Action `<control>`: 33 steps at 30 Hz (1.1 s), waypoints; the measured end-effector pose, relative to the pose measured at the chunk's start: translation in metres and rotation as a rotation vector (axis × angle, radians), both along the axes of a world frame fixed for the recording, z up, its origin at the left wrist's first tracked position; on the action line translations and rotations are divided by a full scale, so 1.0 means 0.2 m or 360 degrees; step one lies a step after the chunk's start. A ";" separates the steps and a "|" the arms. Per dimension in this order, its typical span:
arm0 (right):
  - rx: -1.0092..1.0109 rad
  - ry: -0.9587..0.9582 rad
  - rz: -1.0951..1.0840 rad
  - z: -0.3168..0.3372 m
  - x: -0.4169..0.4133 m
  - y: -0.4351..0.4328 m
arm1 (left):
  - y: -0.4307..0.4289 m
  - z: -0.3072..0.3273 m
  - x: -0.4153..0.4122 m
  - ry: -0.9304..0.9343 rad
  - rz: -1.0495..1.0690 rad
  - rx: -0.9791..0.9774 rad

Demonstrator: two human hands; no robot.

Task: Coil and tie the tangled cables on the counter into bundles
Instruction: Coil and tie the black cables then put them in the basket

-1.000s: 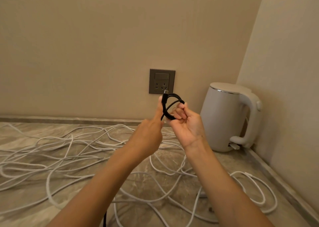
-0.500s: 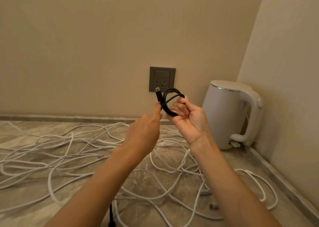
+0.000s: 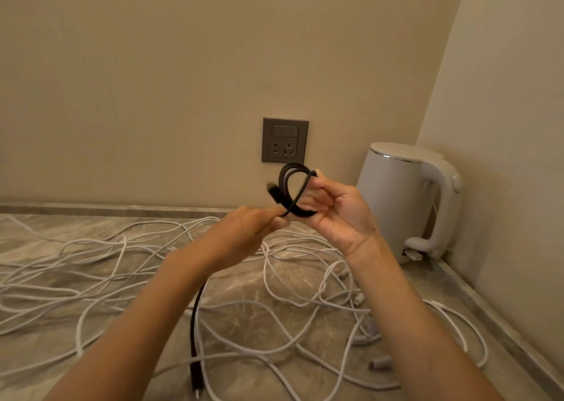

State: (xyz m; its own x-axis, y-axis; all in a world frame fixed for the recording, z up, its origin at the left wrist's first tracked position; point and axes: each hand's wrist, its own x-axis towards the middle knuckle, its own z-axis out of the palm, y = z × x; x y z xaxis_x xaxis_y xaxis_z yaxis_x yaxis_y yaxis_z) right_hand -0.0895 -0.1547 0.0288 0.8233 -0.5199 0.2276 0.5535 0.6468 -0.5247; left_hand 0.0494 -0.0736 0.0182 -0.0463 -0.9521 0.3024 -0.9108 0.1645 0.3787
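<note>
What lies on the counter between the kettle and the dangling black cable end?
Tangled white cables and plugs, between the kettle and black cable; head view.

Head-worn, close, down over counter [image 3: 436, 287]

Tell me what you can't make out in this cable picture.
Head view:
1. black cable: its run from the left hand to the hanging tail, hidden behind the left forearm.
2. Its plug beside the coil: motion-blurred, type unreadable.
3. white cables: cut off at the left edge; count unclear.

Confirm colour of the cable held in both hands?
The cable is black, loop and hanging tail alike; clearest in the head view.
</note>
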 end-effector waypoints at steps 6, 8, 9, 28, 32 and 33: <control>-0.0699 0.0637 0.0276 0.02 -0.06 0.01 | 0.03 0.04 0.12 0.0079 -0.0038 0.0173; -0.0859 0.0844 0.0300 0.00 -0.04 0.02 | 0.05 0.06 0.15 0.0043 0.0082 0.0121; -0.0917 0.0941 0.0310 0.00 -0.03 0.03 | 0.06 0.07 0.16 0.0006 0.0153 0.0061; -0.0654 0.1237 -0.0488 0.00 0.09 0.08 | 0.08 0.14 -0.03 0.0044 0.0254 -0.0727; -0.0288 0.0973 -0.0683 0.01 0.09 0.05 | 0.06 0.10 -0.10 0.0145 0.0182 -0.0691; -0.0183 0.0899 -0.0697 0.01 0.09 0.05 | 0.06 0.09 -0.10 0.0174 0.0166 -0.0663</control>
